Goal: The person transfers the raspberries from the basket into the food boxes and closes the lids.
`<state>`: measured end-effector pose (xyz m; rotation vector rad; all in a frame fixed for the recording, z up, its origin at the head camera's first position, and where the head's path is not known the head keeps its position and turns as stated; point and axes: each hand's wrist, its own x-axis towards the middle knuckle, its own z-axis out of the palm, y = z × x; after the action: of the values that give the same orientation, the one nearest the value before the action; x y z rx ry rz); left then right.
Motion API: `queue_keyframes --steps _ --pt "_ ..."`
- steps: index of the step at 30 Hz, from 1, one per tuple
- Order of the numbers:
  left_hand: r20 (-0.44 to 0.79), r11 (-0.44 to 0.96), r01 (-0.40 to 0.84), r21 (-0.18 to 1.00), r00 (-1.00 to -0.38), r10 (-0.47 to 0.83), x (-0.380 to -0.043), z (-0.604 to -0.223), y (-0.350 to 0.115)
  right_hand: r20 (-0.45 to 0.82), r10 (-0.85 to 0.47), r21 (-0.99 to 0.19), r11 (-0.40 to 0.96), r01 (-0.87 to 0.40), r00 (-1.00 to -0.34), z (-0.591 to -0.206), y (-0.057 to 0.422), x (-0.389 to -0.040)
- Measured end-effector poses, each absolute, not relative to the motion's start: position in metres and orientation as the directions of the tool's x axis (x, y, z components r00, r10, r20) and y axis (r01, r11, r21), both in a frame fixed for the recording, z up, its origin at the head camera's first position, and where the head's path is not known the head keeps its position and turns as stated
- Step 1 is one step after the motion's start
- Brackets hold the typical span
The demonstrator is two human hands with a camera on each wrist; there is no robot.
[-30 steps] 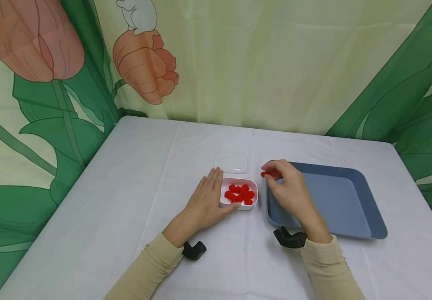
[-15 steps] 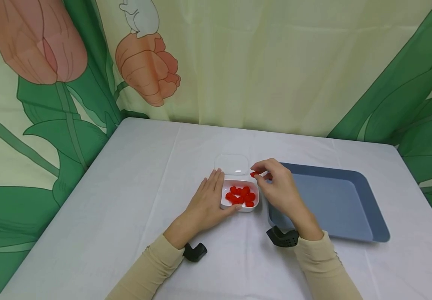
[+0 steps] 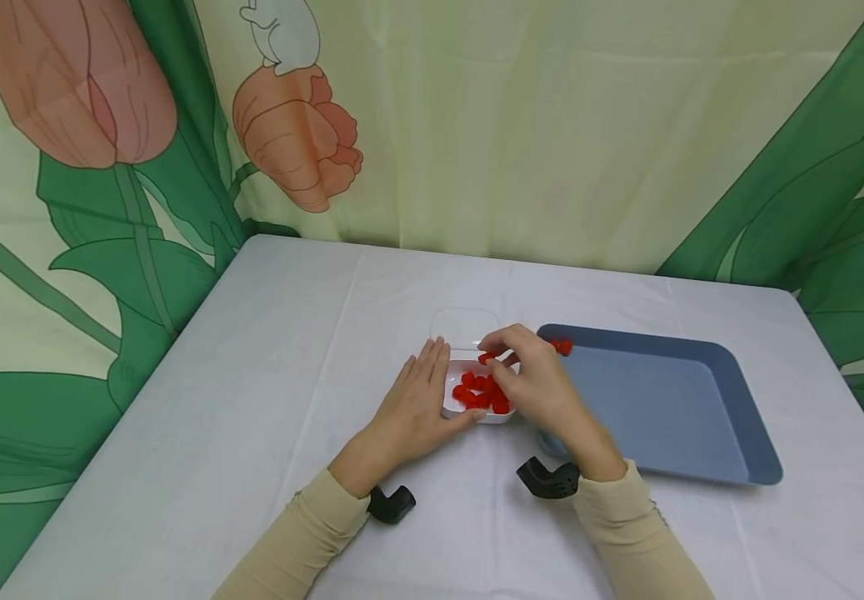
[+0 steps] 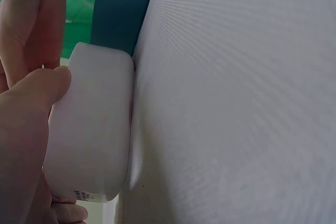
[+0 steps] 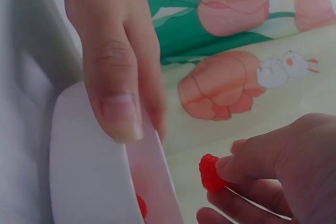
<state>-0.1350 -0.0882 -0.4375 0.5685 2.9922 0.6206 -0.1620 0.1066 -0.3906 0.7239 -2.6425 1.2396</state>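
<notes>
My left hand (image 3: 411,408) lies along the left side of a small white box (image 3: 496,419), its fingers straight. In the left wrist view its thumb (image 4: 50,85) is at the box's rim. Several red raspberries (image 3: 469,392) lie inside the box. Over the box's back right part, my right hand (image 3: 540,383) pinches one raspberry (image 5: 211,173) between thumb and fingers, above rim height. That hand hides part of the box. A few more raspberries (image 3: 565,347) sit in the back left corner of the blue-grey tray (image 3: 671,417).
A clear lid (image 3: 456,323) lies on the white-covered table (image 3: 289,333) just behind the box. The tray stands close to the box's right side. A printed curtain (image 3: 521,150) hangs beyond the table's back edge.
My right hand has moved left from the tray's back left corner to over the box, carrying a raspberry. Raspberries in that corner have come into view. My left hand stays in place.
</notes>
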Motion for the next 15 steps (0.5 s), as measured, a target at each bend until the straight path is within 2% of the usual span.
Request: queue_keyframes --steps 15 --pt "0.037 0.854 0.34 0.395 -0.934 0.355 -0.135 -0.437 -0.088 0.282 -0.399 -0.71 0.525 -0.469 -0.873 -0.4 0.095 -0.163"
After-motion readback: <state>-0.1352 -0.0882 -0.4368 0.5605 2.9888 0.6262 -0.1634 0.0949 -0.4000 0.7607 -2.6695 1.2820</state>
